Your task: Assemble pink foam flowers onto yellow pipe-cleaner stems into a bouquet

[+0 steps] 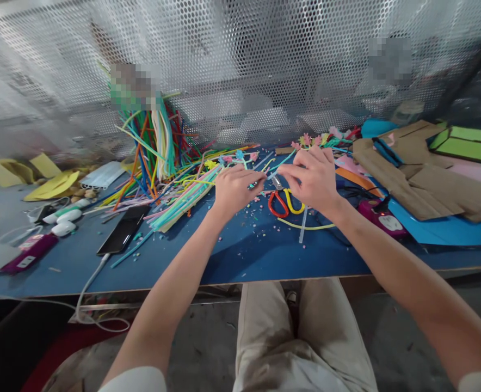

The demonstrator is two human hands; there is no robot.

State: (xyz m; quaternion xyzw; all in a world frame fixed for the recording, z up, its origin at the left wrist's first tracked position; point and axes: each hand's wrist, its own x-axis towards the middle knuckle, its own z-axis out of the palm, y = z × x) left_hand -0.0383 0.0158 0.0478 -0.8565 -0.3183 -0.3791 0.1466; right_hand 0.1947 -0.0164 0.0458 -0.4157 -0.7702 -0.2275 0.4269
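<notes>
Above the middle of the blue table, my left hand (239, 189) and my right hand (316, 177) face each other with their fingertips close together. Between them runs a thin light-blue stem (272, 175), pinched at the fingertips of both hands. Small detail at its end is too blurred to tell. Just below the fingers lie scissors with a red and a yellow handle (278, 204). A yellow stem (306, 226) and a clear stick (303, 226) rest near them. Small flower-like pieces (239, 157) lie behind my left hand.
Bundled coloured stems (187, 200) spread left of my hands. A black phone (124, 231) with a white cable lies at the left, near a purple power strip (30, 253). Brown paper (424, 174) and another purple socket (381, 219) are at the right. Perforated metal (265, 65) stands behind.
</notes>
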